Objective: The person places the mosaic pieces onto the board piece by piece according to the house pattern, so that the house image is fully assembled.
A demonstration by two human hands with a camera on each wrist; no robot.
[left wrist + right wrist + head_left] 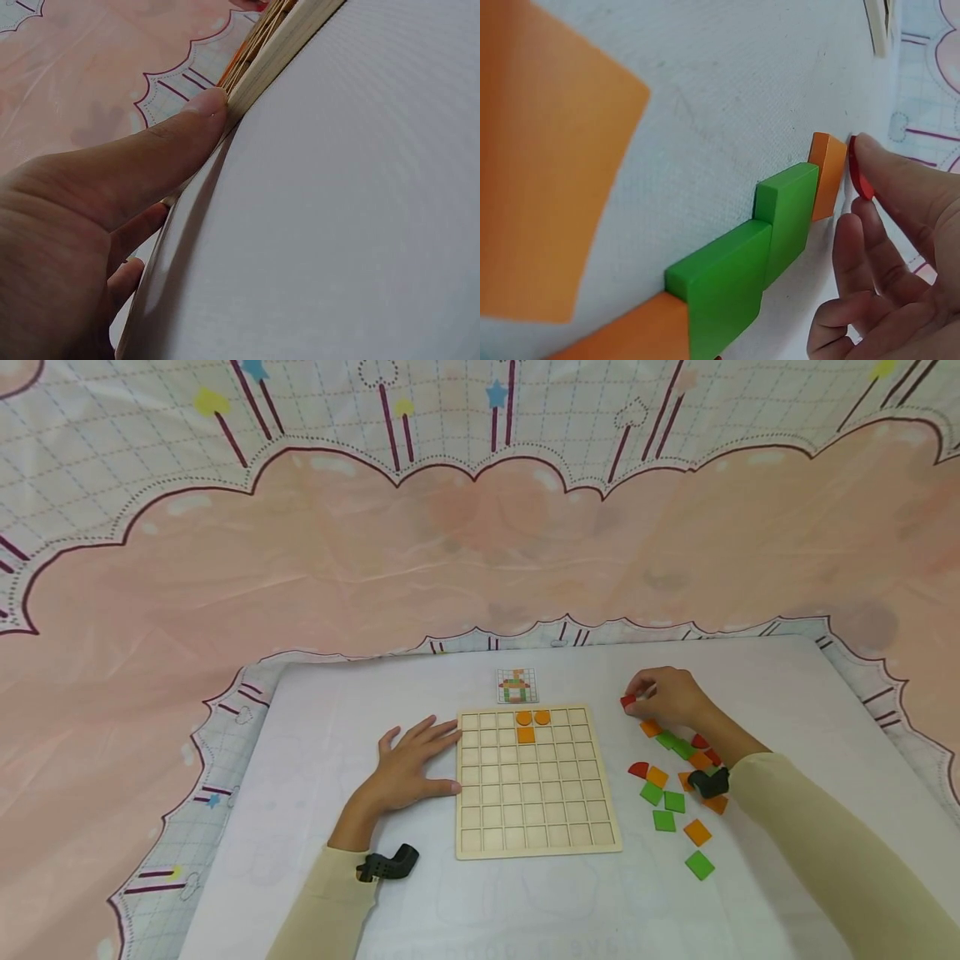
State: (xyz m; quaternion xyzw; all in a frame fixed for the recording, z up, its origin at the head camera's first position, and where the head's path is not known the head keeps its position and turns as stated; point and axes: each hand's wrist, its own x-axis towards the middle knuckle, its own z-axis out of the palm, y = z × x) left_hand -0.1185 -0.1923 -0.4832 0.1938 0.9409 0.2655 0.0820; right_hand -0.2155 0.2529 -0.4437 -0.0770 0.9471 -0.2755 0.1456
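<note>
My left hand [411,768] lies flat by the left side of a pale wooden grid board [555,814], its fingers spread. In the left wrist view the thumb [180,131] touches the board's edge. Two orange discs [542,717] sit side by side in the board's top row, and an orange square [526,735] fills a cell below the left one. Right of the board, my right hand [667,697] pinches a small red piece [627,702] between thumb and fingers. The right wrist view shows that red piece [860,172] with a curved edge, close beside an orange tile [827,176].
Loose green tiles [664,821], orange tiles [697,832] and red half-round pieces [638,770] lie scattered under and below the right forearm. A small pattern card [517,686] lies just beyond the board. A patterned cloth [480,552] hangs behind the white table [360,693].
</note>
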